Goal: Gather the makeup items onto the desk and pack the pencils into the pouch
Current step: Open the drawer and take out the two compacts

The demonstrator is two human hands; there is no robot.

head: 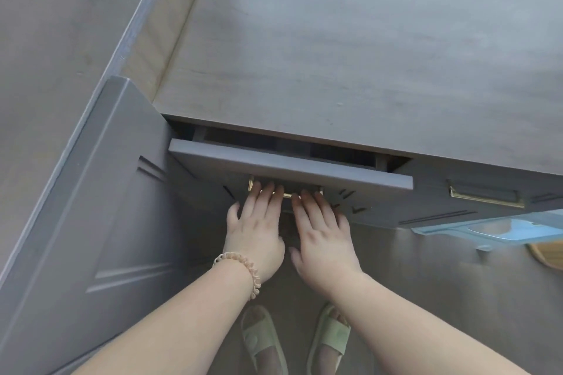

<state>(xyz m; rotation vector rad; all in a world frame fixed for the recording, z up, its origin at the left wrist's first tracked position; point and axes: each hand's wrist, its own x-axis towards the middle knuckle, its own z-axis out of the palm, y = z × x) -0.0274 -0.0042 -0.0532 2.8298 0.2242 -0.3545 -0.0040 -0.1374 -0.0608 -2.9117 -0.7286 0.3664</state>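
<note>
A grey wooden desk (335, 39) fills the upper view, its top bare. Under its front edge a grey drawer (274, 165) stands a little way out, showing a dark gap behind its front panel. No makeup items, pencils or pouch are visible; the drawer's inside is hidden in shadow. My left hand (257, 231), with a beaded bracelet on the wrist, has its fingertips hooked on the drawer's gold handle (286, 194). My right hand (324, 236) lies beside it, its fingers on the same handle.
A second drawer with a gold handle (484, 196) sits shut to the right. A grey panelled cabinet side (100, 207) stands at the left. A light blue object (499, 229) lies under the desk at right. My feet in pale green slippers (295, 341) stand on the floor.
</note>
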